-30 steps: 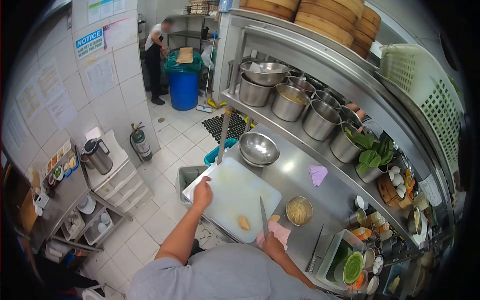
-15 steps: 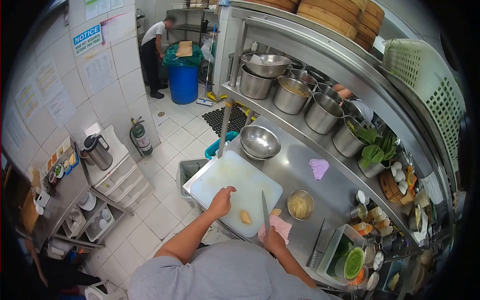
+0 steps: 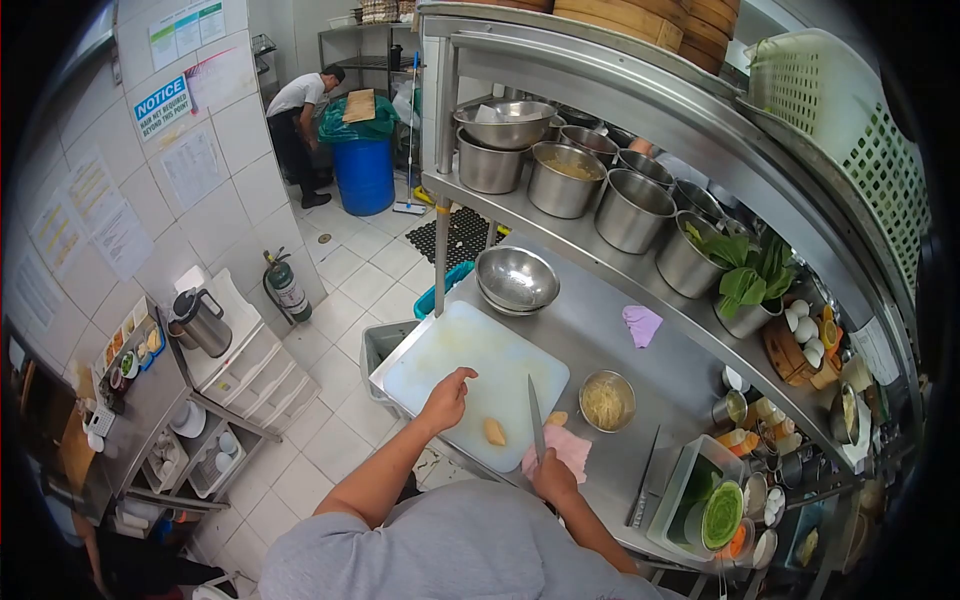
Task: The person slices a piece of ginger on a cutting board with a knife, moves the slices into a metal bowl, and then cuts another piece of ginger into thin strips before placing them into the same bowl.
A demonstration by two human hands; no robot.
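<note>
In my right hand [image 3: 555,477] is the handle of a kitchen knife [image 3: 536,412]. Its long blade points away from me over the right side of the white cutting board [image 3: 430,352]. My left hand [image 3: 445,402] hovers at the board's near left, holding nothing, with its fingers partly stretched. A pale tan piece that looks like peeled ginger [image 3: 494,431] lies on the board between my hands. A second pale piece [image 3: 557,418] is by the board's right edge, just above a pink cloth [image 3: 565,452]. Right of them stands a metal bowl [image 3: 607,376] of pale yellow shreds.
Stacked metal bowls [image 3: 517,278] stand behind the board, a purple cloth [image 3: 642,325] to their right. Another knife [image 3: 643,480] lies beside a plastic tub [image 3: 690,455] with green contents. A shelf [image 3: 600,235] of pots overhangs the counter. A person [image 3: 297,125] bends near a blue barrel [image 3: 363,175].
My view has shifted slightly. The person at the back bends lower beside the barrel. My hands, the knife and the pieces on the board keep almost the same places.
</note>
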